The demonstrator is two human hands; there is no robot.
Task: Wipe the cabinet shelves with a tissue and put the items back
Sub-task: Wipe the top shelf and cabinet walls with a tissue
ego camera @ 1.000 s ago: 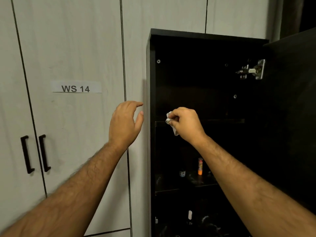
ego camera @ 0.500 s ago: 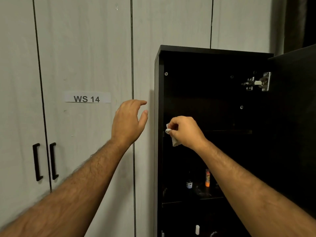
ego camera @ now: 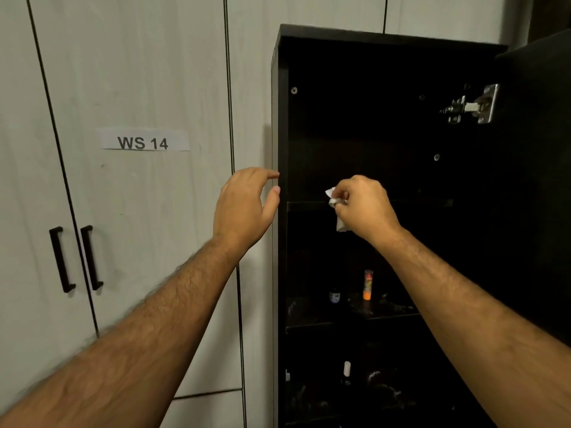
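White crumpled tissue (ego camera: 335, 208) pinched in the right hand (ego camera: 364, 208), fingers curled round it, pressed at the front edge of the upper shelf (ego camera: 401, 202) near its left end. Part of the tissue hangs below the shelf edge under the hand. Left hand (ego camera: 244, 208) holds nothing, fingers loosely bent and spread, thumb apart, fingertips right at the outer left side panel of the black cabinet (ego camera: 279, 118); cannot tell if they touch it. Cabinet door (ego camera: 537, 149) swung open on the right, metal hinge (ego camera: 472, 105) visible at the top right inside. Upper shelf looks bare apart from the hand and tissue. Middle shelf (ego camera: 309, 327) below carries a small dark bottle (ego camera: 334, 295) and, just beside it to the right, an upright orange stick tube (ego camera: 367, 284); other dark things there too dim to tell. Lower shelf has a small white-capped bottle (ego camera: 347, 370) and more dim clutter. Left of the cabinet, pale wardrobe doors (ego camera: 139, 72) with a paper label reading WS 14 (ego camera: 142, 140) and two black handles (ego camera: 75, 257) side by side.
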